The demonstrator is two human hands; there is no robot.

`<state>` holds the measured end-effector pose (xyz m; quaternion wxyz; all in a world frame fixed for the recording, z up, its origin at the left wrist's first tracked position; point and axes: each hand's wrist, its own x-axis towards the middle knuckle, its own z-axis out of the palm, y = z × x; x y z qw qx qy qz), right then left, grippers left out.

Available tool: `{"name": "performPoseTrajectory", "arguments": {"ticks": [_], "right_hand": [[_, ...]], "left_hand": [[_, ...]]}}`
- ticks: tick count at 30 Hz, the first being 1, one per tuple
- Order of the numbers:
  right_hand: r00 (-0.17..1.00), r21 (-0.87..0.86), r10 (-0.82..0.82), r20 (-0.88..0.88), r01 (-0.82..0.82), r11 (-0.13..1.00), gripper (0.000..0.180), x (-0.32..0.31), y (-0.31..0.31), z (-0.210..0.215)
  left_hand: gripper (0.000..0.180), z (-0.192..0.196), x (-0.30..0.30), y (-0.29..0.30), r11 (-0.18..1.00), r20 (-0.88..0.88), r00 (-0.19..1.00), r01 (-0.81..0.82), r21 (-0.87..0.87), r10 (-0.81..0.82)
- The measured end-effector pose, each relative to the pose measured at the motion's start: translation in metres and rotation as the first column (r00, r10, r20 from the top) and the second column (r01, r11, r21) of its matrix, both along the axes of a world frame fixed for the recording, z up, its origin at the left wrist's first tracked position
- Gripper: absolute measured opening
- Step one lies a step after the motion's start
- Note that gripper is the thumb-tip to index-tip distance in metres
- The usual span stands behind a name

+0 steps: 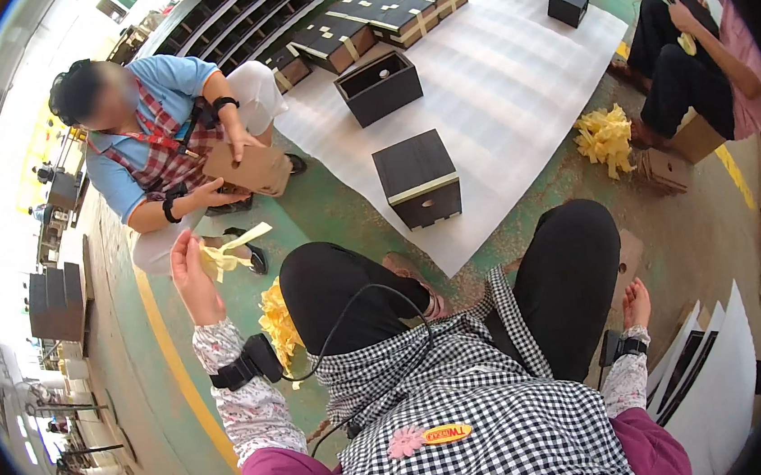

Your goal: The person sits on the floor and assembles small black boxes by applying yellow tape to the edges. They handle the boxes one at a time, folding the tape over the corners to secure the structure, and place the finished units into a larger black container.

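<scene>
Clearly, at center left, the left hand [194, 276] pinches yellow strips [230, 253] between closed fingers; 1 yellow pile [276, 319] lies lower. At center, 1 black box [418, 180] stands on white sheeting [514, 108]. Lower right, the right hand [637, 305] bends its fingers; whether they grip cannot be told.

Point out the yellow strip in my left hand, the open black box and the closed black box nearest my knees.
Yellow strip [222, 257]: head view, on its bunched part.
Open black box [390, 101]: head view, on its outer wall.
Closed black box [414, 169]: head view, on its upper face.
</scene>
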<state>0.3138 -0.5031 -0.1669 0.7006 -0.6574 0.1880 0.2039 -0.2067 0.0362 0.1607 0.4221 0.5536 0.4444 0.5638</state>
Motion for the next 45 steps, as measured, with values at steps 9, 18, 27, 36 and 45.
{"name": "performPoseTrajectory", "arguments": {"ticks": [9,18,27,36,45], "right_hand": [[0.843,0.299,0.141,0.519,-0.334,0.894,0.031,-0.004,0.143,0.263],[-0.003,-0.286,0.677,0.736,-0.908,0.307,0.051,-0.145,0.347,0.362],[0.148,-0.135,0.813,0.563,-0.954,0.268,0.031,-0.126,0.361,0.251],[0.142,0.001,0.911,0.387,-0.988,0.154,0.036,-0.117,0.360,0.237],[0.337,0.184,0.884,0.324,-0.939,0.291,0.031,-0.117,0.367,0.219]], "left_hand": [[0.020,0.017,0.120,-0.055,0.910,-0.113,0.904,0.415,0.007,-0.412],[0.016,0.013,0.270,-0.088,0.714,0.319,0.667,0.698,0.047,-0.673],[0.016,-0.061,0.264,-0.081,0.674,0.386,0.677,0.720,-0.169,-0.627],[0.015,-0.110,0.263,-0.073,0.683,0.198,0.711,0.703,-0.197,-0.675],[0.016,-0.117,0.261,-0.076,0.751,-0.010,0.756,0.649,-0.123,-0.655]]}}
